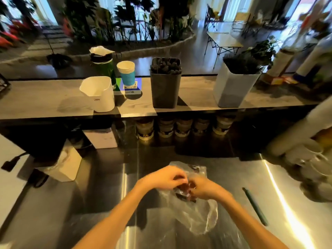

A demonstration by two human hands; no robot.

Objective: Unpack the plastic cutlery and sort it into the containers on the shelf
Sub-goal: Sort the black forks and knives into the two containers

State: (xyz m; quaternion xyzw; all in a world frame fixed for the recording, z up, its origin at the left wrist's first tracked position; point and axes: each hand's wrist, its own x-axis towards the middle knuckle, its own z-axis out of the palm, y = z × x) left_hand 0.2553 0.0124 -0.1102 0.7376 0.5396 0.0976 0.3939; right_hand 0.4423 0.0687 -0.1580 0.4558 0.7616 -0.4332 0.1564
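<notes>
No readable text; blurred print on white container (98, 93), QR sign (130, 87).

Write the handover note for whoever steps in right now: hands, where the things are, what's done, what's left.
Left hand and right hand: both are pinching the mouth of the clear plastic bag on the steel counter; dark cutlery pieces show inside between the fingers.
On the shelf: white container looks empty, black container and tall white container already hold dark cutlery.
Done: bag is being opened.
Left: take the cutlery out and sort it into the containers.
</notes>
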